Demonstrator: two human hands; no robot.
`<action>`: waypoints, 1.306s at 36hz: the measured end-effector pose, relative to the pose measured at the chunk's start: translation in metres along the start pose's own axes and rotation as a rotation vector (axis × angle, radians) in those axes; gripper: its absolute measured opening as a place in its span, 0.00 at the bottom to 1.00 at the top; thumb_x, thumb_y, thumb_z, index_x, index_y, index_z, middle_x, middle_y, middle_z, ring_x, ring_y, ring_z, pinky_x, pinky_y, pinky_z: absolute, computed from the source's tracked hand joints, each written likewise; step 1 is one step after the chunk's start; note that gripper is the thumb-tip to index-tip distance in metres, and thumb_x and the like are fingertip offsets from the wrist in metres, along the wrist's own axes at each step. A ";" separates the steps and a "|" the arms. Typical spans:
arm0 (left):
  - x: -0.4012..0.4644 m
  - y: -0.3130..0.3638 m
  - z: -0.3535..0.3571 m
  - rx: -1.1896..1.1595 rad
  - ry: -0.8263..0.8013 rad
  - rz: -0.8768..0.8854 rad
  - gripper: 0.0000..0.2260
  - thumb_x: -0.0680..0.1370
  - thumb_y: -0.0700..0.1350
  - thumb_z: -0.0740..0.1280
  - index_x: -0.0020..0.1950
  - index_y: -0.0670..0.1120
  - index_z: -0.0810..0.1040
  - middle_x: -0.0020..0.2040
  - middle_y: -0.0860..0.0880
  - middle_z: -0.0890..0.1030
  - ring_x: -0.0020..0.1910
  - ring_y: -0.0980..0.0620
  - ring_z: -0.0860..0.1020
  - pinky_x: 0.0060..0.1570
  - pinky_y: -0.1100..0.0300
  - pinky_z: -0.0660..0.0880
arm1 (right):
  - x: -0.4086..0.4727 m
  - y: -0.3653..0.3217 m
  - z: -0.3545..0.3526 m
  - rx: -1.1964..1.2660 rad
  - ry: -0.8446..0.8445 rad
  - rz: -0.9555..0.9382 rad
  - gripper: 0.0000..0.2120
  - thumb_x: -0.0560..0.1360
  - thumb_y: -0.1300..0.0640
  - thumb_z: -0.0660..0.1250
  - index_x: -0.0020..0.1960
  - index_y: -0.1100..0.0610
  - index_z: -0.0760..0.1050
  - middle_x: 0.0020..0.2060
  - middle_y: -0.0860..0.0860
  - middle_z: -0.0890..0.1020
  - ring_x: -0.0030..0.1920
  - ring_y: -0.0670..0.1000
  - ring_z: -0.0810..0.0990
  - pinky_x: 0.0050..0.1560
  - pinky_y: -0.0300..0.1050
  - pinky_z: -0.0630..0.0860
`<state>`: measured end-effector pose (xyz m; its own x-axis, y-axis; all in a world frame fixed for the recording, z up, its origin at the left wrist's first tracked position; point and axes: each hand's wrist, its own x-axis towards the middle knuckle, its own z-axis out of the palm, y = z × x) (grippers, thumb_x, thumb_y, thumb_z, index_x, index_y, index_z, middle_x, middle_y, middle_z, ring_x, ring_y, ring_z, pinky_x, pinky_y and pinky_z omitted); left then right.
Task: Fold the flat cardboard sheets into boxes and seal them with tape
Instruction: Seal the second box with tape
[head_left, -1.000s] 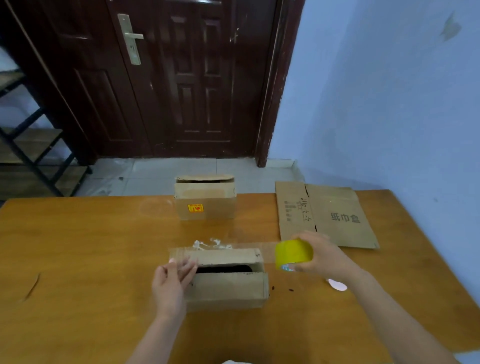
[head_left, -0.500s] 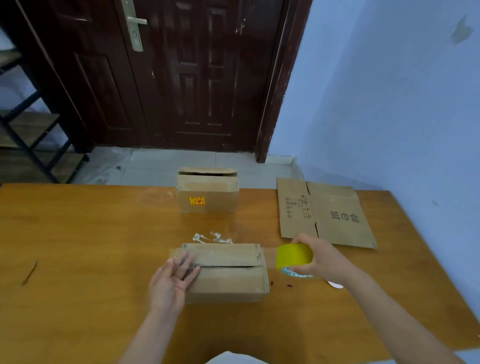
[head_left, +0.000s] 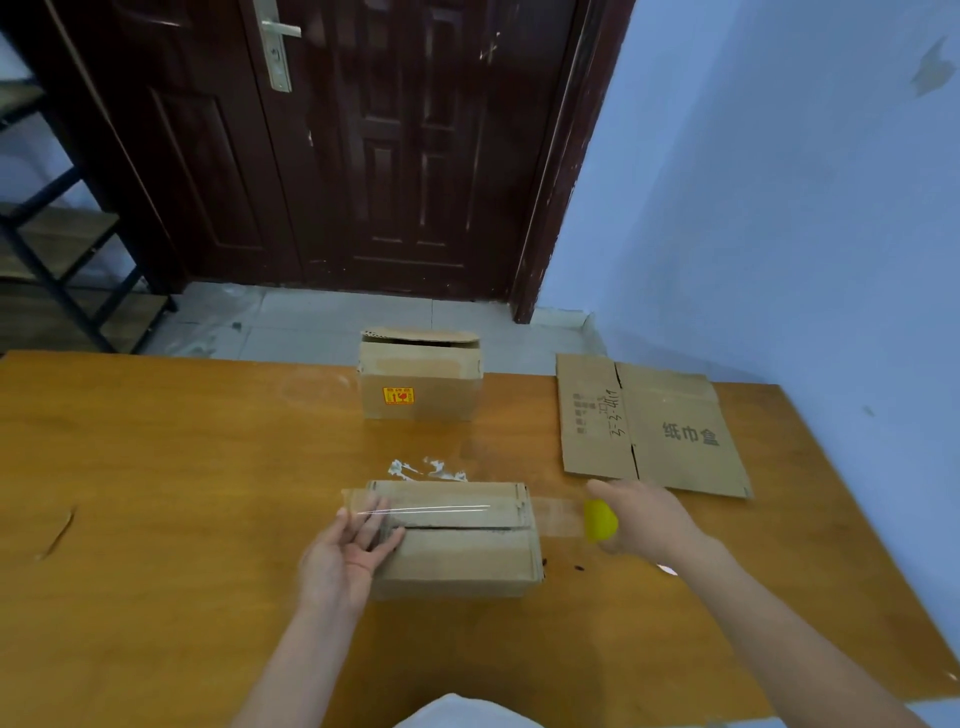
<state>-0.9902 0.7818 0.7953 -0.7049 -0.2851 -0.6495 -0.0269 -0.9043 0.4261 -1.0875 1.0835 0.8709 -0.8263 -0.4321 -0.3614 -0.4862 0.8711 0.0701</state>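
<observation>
Brown cardboard box (head_left: 457, 540), yellow tape roll (head_left: 600, 519), orange-brown wooden table (head_left: 182, 467); far box (head_left: 420, 382) bears a yellow-and-red sticker (head_left: 398, 395); dark-red door (head_left: 363, 140).

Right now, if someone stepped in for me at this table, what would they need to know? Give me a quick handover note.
Left hand: fingers flat on the left end of the near box, pressing the tape strip down.
Right hand: grips the yellow tape roll, strip stretched across the box top and uncut.
Done: near box folded, flaps closed. Far box is folded, top flap loose.
Left: press and cut the strip, then fold and seal the flat sheet.
</observation>
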 end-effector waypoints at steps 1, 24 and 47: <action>0.001 0.001 -0.001 -0.010 -0.013 -0.011 0.07 0.83 0.40 0.53 0.53 0.41 0.69 0.42 0.39 0.84 0.40 0.45 0.84 0.40 0.38 0.77 | 0.000 0.002 0.000 0.030 0.002 -0.003 0.19 0.69 0.48 0.71 0.53 0.50 0.66 0.45 0.47 0.76 0.42 0.51 0.69 0.29 0.35 0.57; -0.010 0.011 -0.013 -0.397 -0.106 -0.183 0.34 0.58 0.37 0.72 0.62 0.46 0.64 0.60 0.31 0.76 0.58 0.30 0.75 0.47 0.22 0.65 | 0.024 -0.022 0.013 0.013 -0.015 -0.113 0.20 0.69 0.49 0.71 0.57 0.51 0.67 0.47 0.49 0.76 0.49 0.52 0.74 0.42 0.43 0.62; 0.002 0.009 -0.014 -0.433 -0.131 -0.161 0.26 0.70 0.49 0.64 0.65 0.44 0.61 0.61 0.29 0.74 0.59 0.28 0.74 0.58 0.28 0.63 | 0.052 -0.035 0.046 0.027 -0.092 -0.088 0.27 0.69 0.54 0.71 0.65 0.49 0.66 0.52 0.50 0.80 0.51 0.54 0.76 0.42 0.45 0.64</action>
<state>-0.9817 0.7684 0.7889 -0.7999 -0.1131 -0.5894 0.1348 -0.9908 0.0071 -1.1000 1.0410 0.8069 -0.7507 -0.4850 -0.4486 -0.5467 0.8372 0.0098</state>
